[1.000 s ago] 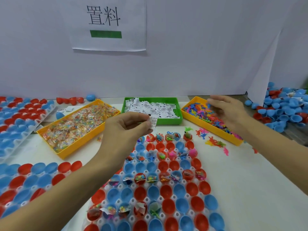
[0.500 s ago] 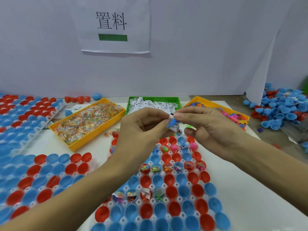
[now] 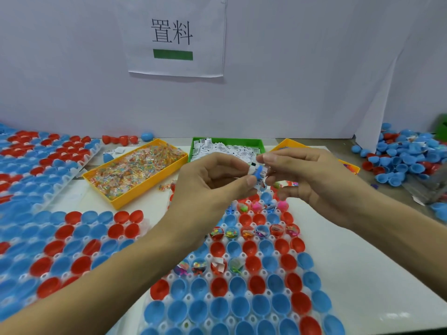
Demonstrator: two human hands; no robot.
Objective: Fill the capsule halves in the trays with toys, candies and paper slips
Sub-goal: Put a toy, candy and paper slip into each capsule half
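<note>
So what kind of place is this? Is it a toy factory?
Probably a small packing workstation, maybe in a toy factory. Trays of red and blue capsule halves cover the table, sorting bins hold candies and paper slips, and a printed sign hangs on the wall.

A packing workbench: capsule trays (image 3: 232, 298), sorted supply bins (image 3: 135, 172) (labelled by a wall sign (image 3: 173, 37)).

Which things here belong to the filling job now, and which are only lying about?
Job:
- left hand and right hand, pinching a paper slip and blue toy
- capsule tray
- candy bin
- slip bin

Lying about:
- wall sign
- loose capsule pile
</note>
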